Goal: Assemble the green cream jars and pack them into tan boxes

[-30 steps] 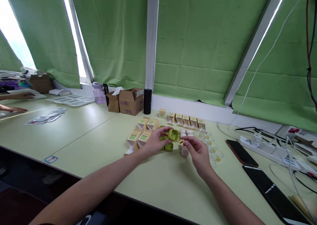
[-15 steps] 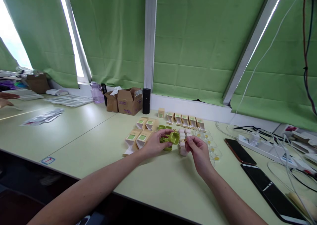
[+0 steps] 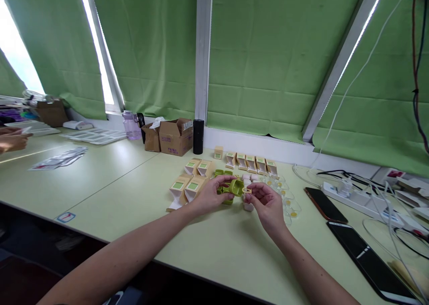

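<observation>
Between the fingertips of my left hand (image 3: pixel 210 196) is a small olive-green square case (image 3: pixel 237 187), tilted with its hollow facing me. My right hand (image 3: pixel 268 204) pinches a tiny gold ring-shaped piece (image 3: pixel 247 190) at the right edge of that case. Under and behind my left hand lie several more green cases (image 3: pixel 218 172). Pale pinkish-white rounded pieces (image 3: pixel 248 205) stand in rows beneath my right fingertips, partly hidden. To their right are clear plastic pieces with yellow dots (image 3: pixel 293 214). Small kraft boxes with green labels (image 3: pixel 193 186) lie left of my left hand.
More kraft boxes (image 3: pixel 251 163) line the back, near a black cylinder (image 3: pixel 198 137) and a cardboard carton (image 3: pixel 175 138). Two phones (image 3: pixel 363 251) and a cabled power strip (image 3: pixel 360 203) lie at right. Another person's hands (image 3: pixel 14 140) work at far left, near flat packets (image 3: pixel 60 158).
My right hand has moved slightly left, bringing the gold piece up against the green case. My left hand barely moved. The other person's hands at far left shifted and now hold something white.
</observation>
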The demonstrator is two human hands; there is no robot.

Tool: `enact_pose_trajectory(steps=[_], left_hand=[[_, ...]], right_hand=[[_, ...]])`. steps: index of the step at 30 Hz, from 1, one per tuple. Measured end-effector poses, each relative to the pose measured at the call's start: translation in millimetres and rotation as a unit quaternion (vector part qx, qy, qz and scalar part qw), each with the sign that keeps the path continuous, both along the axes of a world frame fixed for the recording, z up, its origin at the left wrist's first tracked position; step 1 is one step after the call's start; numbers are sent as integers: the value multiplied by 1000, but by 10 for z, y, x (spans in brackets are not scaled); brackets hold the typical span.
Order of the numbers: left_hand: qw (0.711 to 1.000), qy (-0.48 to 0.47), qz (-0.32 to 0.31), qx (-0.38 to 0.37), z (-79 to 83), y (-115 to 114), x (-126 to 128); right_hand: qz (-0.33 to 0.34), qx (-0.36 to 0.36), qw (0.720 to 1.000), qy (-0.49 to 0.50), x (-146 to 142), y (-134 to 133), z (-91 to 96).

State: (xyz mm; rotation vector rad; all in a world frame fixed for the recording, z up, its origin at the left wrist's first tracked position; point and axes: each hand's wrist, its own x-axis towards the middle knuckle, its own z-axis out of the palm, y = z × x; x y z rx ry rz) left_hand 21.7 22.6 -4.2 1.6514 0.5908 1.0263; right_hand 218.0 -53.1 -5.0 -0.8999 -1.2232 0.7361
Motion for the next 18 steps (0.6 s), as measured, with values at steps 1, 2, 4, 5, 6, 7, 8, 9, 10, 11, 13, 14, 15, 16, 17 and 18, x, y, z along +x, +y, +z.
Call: enact_pose_trajectory(steps=[1, 2, 4, 5, 6, 7, 8, 9, 10, 11, 13, 14, 15, 16, 17, 18], left_hand=[[1000, 5, 2, 0, -2, -2, 0], [1000, 9, 4, 0, -5, -5, 0], [1000, 9, 1, 6, -9, -12, 2], [1000, 6, 0, 10, -10, -17, 3], [1000, 4, -1, 14, -9, -23, 5], [1000, 4, -1, 19, -6, -30, 7], [1000, 6, 1, 23, -2, -38, 9], [1000, 10, 4, 29, 2, -46, 11], [999, 14, 7, 35, 8, -54, 14], [999, 17, 9, 43, 13, -61, 17], [998, 20, 12, 59, 23, -77, 23], [997, 21, 12, 67, 28, -85, 25], [997, 23, 12, 73, 33, -94, 28], [996, 27, 13, 79, 37, -102, 30], [996, 31, 13, 84, 41, -111, 32], [995, 35, 14, 88, 45, -119, 33]], right_hand=[[-12, 4, 1000, -20, 0, -7, -8], [-26, 11, 999, -46, 0, -17, -14], [-63, 37, 991, -111, 2, -36, -21], [-83, 56, 985, -144, 4, -44, -23], [-102, 77, 977, -173, 6, -50, -24], [-116, 98, 968, -200, 8, -53, -24], [-126, 120, 959, -222, 11, -54, -24], [-132, 141, 951, -242, 15, -53, -25], [-135, 162, 942, -260, 18, -50, -25], [-137, 181, 933, -279, 21, -48, -26], [-155, 210, 911, -318, 26, -45, -28], [-170, 219, 899, -338, 28, -44, -29], [-187, 225, 887, -357, 29, -45, -30], [-203, 228, 875, -375, 29, -46, -32], [-217, 229, 865, -390, 29, -48, -33], [-228, 228, 856, -403, 28, -50, -34]])
